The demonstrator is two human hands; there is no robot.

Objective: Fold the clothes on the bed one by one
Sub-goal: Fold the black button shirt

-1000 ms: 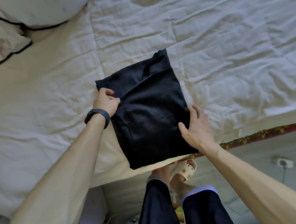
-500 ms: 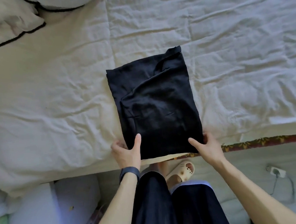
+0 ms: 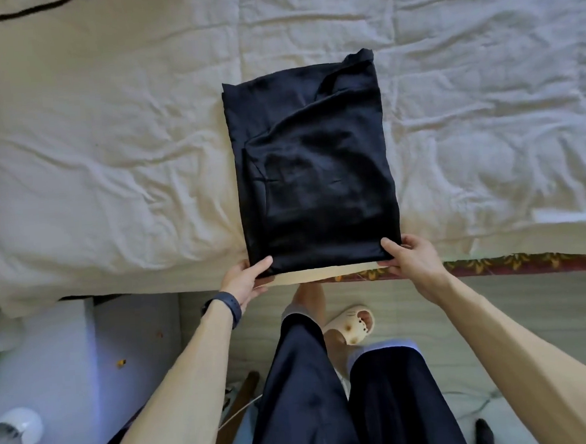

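Note:
A black garment (image 3: 316, 172), folded into a rectangle, lies on the white wrinkled bed sheet (image 3: 108, 147) at the bed's near edge. My left hand (image 3: 245, 281) pinches its near left corner, thumb on top and fingers under the cloth. My right hand (image 3: 412, 259) pinches the near right corner the same way. The far right corner of the garment sticks up slightly.
The bed's near edge (image 3: 527, 264) shows a red patterned border. A pillow with black trim (image 3: 4, 13) lies at the far left. On the floor are my legs in dark shorts (image 3: 329, 391), a beige slipper (image 3: 353, 326), a white low cabinet (image 3: 53, 356) and a white object (image 3: 13, 436).
My left hand came down from the garment's far left edge to its near left corner. My right hand slid to the near right corner. Both now pinch the near edge.

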